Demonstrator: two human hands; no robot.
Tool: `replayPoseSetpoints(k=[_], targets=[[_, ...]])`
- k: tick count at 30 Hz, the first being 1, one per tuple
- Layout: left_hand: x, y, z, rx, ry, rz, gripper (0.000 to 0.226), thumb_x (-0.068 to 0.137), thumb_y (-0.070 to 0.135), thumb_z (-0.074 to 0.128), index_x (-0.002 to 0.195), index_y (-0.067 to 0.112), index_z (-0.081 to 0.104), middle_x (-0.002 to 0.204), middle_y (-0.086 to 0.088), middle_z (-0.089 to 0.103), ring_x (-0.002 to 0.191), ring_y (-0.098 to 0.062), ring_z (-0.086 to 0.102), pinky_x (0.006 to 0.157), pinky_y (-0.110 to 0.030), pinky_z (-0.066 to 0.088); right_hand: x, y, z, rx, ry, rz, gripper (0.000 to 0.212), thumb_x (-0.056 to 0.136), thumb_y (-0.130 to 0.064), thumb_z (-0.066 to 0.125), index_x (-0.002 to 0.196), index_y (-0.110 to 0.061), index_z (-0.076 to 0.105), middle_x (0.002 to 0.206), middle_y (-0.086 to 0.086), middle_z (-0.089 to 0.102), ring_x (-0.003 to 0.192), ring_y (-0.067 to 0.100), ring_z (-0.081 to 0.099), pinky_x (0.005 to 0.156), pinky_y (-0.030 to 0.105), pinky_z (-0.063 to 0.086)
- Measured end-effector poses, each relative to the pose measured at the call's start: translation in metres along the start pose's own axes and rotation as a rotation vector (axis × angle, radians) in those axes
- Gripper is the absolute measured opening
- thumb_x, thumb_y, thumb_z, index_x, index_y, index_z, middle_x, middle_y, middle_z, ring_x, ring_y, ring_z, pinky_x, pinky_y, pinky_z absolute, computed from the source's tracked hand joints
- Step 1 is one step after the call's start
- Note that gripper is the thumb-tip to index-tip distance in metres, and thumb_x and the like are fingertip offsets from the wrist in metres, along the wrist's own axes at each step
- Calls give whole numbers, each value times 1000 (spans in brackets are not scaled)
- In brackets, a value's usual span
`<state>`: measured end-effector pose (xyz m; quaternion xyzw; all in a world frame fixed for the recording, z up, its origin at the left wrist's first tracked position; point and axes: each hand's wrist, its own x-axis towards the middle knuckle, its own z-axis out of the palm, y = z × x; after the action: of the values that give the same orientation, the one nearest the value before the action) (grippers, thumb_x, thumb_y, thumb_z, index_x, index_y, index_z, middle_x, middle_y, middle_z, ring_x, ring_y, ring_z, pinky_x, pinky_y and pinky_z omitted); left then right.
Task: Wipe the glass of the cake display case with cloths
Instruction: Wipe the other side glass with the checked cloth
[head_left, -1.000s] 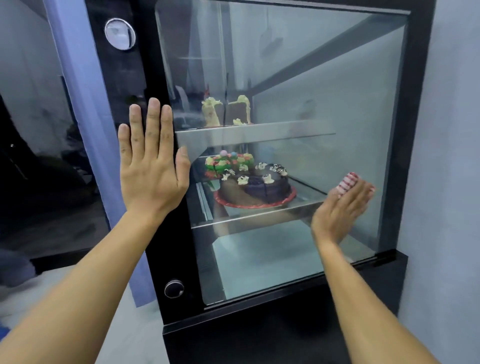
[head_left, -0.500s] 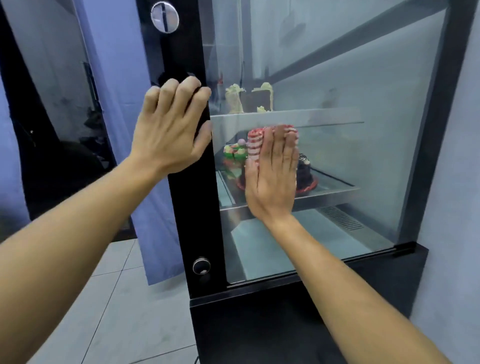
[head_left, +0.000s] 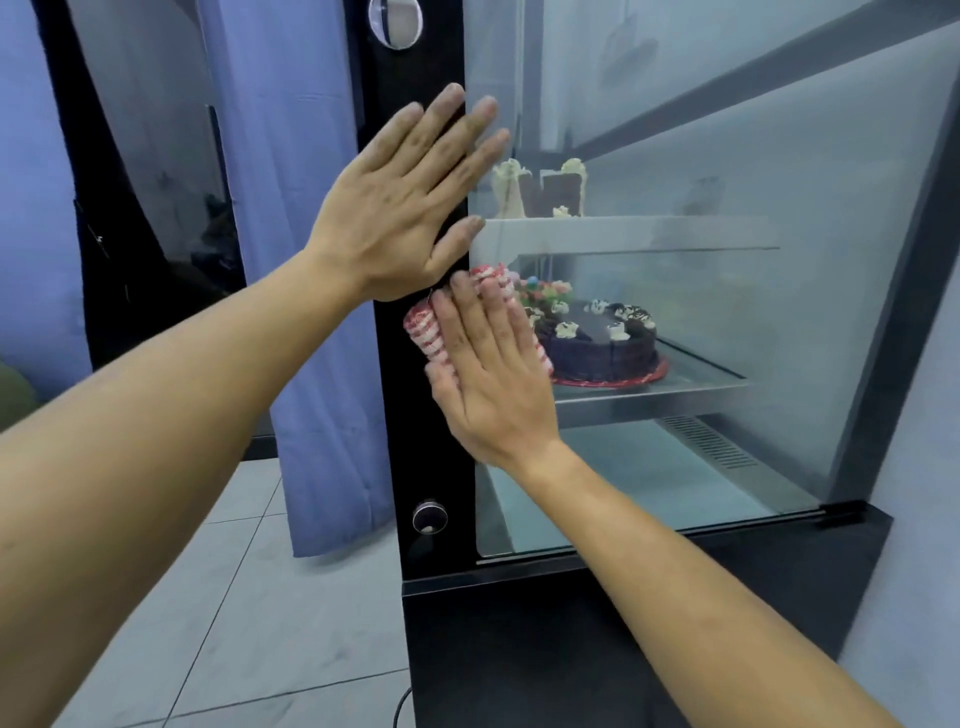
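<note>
The right hand (head_left: 485, 374), fingers straight and together, presses a striped cloth (head_left: 425, 330) flat against the glass (head_left: 727, 322) to wipe it. The left hand (head_left: 410, 202), fingers spread, leans on the black frame (head_left: 415, 415), probably for support.

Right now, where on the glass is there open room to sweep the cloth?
Open: the glass right of the right hand, out to the right frame. Crowded: the left post, where the left hand presses above the cloth.

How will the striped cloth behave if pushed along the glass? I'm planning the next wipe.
The red-and-white cloth looks soft and bunched under the flat right hand, so it probably folds rather than stays stiff. On smooth glass it likely slides easily, perhaps creeping from under the fingers.
</note>
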<state>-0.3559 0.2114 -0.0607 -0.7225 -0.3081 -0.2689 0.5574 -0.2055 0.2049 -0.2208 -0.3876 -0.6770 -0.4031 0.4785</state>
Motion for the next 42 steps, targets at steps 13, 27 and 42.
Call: replayPoseSetpoints(k=[13,27,42], targets=[[0,9,-2,-20,-23,-59,65,110,47,18,167,17,4,174,-9,4,161,-32,3,130,-50,4,-80,26,0,-127,-153,-238,65,107,-40,37,163,-13,16,171,4,-6,159,20,-2,130,39,-1],[-48,102,18,-128,26,-436,65,109,36,30,166,10,14,173,-11,11,160,-34,8,130,-48,3,-113,-24,6,60,-194,122,54,111,-36,28,161,-17,26,171,3,7,160,20,3,130,38,2],[-72,127,31,-137,80,-574,62,110,31,33,166,13,14,173,-10,9,160,-31,3,131,-46,3,-105,13,-5,140,-156,-20,60,109,-34,30,163,-16,12,173,2,-1,160,20,2,130,38,0]])
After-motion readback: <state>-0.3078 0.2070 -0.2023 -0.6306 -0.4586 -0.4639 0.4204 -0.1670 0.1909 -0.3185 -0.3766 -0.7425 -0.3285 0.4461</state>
